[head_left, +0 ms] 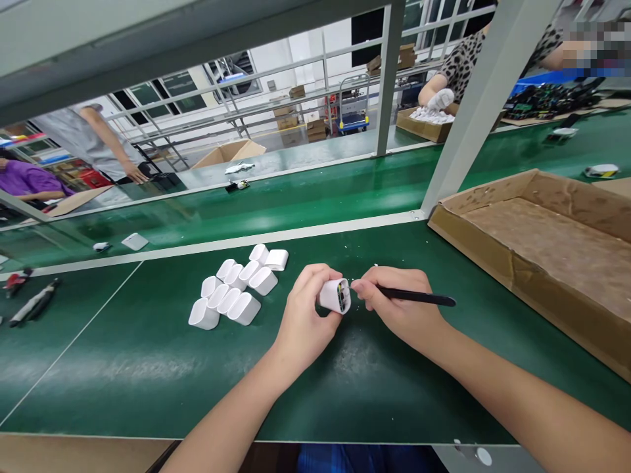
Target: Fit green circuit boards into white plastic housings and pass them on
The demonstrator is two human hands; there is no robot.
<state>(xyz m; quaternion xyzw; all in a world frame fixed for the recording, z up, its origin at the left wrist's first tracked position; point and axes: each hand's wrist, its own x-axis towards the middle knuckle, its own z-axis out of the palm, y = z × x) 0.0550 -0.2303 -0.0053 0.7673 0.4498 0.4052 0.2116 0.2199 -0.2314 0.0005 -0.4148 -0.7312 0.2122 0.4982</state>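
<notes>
So, no brand names or readable writing anywhere that we can make out; the shells are plain white and anything printed is too small to tell.

We've got a small white rounded plastic housing (335, 295) in our left hand (308, 315), fingers wrapped and clamped around it just above the green work mat (148, 368), roughly in the middle of the bench. Its open end faces our right hand, and inside we can see dark innards with a bit of yellow or green, looks like a little circuit board. The shell itself is glossy, with rounded corners.

Our right hand (401, 309) pinches a thin black stick-like tool (417, 297), fingers closed together on it near the tip end, and that tip sits right at the open mouth of the housing. Whether it actually touches the insides we can't tell.

Just to the left sits a cluster of matching empty white plastic shells (236, 289), packed side by side on the mat. To the right lies a shallow brown cardboard tray (517, 269). Across the green conveyor belt (296, 197), a co-worker's white-gloved hand (440, 100) rests over another cardboard box of white parts (419, 125).
</notes>
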